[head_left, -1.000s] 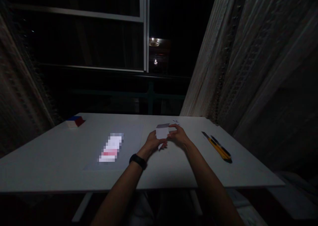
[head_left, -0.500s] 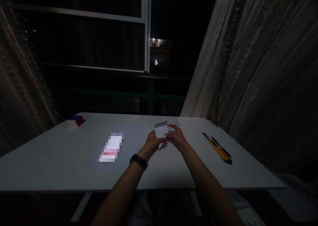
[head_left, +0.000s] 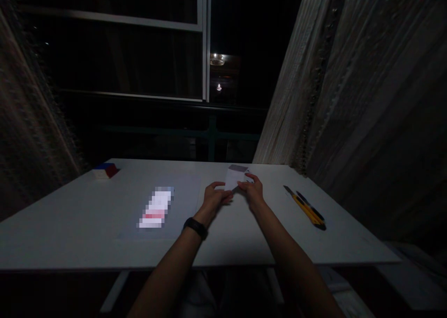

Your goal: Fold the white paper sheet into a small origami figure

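Observation:
A small folded piece of white paper (head_left: 234,180), with a greyer flap along its top, is held just above the table. My right hand (head_left: 254,187) pinches its right side between thumb and fingers. At the paper's lower left is my left hand (head_left: 213,198), thumb and index finger apart, with a black band on the wrist. Its fingertips are close to the paper's edge; whether they touch it is hard to see in the dim light. Small dark-marked bits (head_left: 249,181) on the table show partly behind the paper and my right hand.
A yellow utility knife (head_left: 307,210) lies at the right beside a dark pen-like object (head_left: 310,206). To the left, a lit phone (head_left: 156,207) with a blurred screen rests on a pale sheet (head_left: 188,192). A coloured block (head_left: 105,170) sits at the white table's (head_left: 77,234) far left.
The paper has moved right and away from me, and has turned in my right hand. My left hand's fingers have parted and stayed at nearly the same place.

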Demonstrator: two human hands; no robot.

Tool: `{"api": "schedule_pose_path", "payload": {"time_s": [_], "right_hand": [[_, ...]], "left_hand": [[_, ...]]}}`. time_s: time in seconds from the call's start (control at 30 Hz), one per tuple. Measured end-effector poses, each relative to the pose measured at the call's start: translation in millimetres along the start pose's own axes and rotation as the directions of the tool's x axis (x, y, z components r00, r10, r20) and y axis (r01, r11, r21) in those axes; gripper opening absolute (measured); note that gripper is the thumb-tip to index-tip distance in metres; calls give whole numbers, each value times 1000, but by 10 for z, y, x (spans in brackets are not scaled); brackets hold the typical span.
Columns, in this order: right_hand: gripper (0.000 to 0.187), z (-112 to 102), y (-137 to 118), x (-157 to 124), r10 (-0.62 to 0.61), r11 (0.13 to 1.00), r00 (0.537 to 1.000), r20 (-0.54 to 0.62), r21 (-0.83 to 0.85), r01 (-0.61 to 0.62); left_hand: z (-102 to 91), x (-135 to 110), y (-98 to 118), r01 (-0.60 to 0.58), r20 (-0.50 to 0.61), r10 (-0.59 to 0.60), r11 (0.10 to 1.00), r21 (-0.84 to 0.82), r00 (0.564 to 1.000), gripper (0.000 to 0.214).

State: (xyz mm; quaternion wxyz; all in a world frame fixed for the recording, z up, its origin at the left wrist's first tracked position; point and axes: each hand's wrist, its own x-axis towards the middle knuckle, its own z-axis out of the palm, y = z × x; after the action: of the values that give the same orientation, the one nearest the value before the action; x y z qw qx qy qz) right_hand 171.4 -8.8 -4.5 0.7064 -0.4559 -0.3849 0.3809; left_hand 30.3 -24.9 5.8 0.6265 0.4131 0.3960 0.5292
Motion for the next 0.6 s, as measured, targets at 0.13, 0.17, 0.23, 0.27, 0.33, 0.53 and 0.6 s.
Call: {"api": "schedule_pose_path", "payload": {"time_s": [0.13,0.17,0.23,0.27,0.33,0.53,0.6], "right_hand": [[60,-18,-8,33,-2,1000,1000,-20,16,3],[60,-26,-14,44,4,1000,999,-34,14,-3],[58,-47,-26,68,15,1000,997,-69,4,-15],[57,-58,-31,81,18,1000,996,-90,5,-18],[54,-81,-35,104,23,1000,991,-131,24,-20],[51,-152,-44,147,-2,999,976,-218,49,13],[50,-165,-59,145,-11,998,971,-240,53,25]], "left_hand": [[8,-31,37,-5,-17,6,1000,17,1000,47],[7,-36,44,-3,-16,3,1000,21,1000,46],[3,-42,55,1,-9,-1,1000,25,1000,45],[0,-44,58,2,-5,-2,1000,28,1000,44],[-4,-48,62,4,-1,-4,999,34,1000,43],[-41,-26,45,9,-4,-9,1000,23,1000,43],[-71,7,32,5,-48,-5,1000,15,999,42]]}}
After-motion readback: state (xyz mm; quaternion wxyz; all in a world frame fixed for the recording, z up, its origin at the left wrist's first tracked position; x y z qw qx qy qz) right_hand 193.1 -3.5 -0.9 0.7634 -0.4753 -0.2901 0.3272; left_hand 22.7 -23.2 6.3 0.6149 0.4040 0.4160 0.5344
